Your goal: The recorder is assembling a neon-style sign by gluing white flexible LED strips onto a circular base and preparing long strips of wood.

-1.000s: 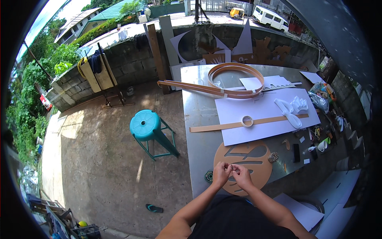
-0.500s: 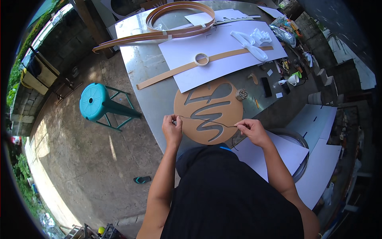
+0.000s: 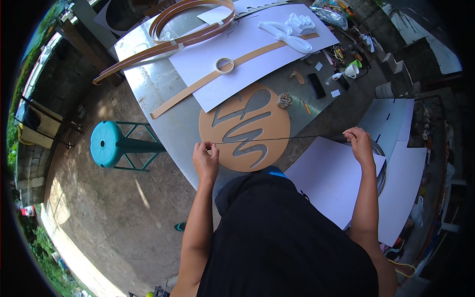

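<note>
A thin dark cord runs nearly straight between my two hands. Its left end is pinched in the fingertips of my left hand, by the left edge of a round tan board. My right hand is closed on the other end, out beyond the board and over the white sheets at the right. Curved, letter-like shapes are cut through the board, which lies on the metal table below the cord. A grey-brown lumpy object rests at the board's upper right edge.
On the metal table lie a white sheet, a tan strip, a tape roll, white cut-out shapes, a coiled brown band and a dark phone-like slab. A teal stool stands left.
My right hand has moved right and slightly up, away from the left hand. The cord between them has gone from slack and wavy to nearly straight. The whole view has shifted a little.
</note>
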The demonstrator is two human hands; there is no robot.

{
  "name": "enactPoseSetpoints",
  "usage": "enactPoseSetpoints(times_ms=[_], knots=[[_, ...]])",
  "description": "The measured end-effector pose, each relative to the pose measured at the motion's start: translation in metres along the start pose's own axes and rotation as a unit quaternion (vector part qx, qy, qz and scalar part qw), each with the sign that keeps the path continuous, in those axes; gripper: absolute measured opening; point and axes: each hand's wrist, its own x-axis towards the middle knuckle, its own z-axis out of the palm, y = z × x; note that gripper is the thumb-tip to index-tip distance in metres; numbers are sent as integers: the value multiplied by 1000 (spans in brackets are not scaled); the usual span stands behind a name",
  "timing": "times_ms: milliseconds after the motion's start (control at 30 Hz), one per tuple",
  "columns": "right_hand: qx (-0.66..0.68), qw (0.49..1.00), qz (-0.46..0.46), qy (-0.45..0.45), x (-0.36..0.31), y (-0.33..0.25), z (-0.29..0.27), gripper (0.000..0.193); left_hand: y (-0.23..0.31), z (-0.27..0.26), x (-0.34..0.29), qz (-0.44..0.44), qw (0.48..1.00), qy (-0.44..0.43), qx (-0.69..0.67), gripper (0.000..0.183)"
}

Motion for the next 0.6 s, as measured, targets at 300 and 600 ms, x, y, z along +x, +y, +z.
enactPoseSetpoints(times_ms=[300,600], knots=[[-26,997,29,69,-4,66,-9,10,13,21,-10,-7,998,-43,45,12],[84,989,85,81,19,139,-17,12,20,56,-9,-5,998,-33,62,12]])
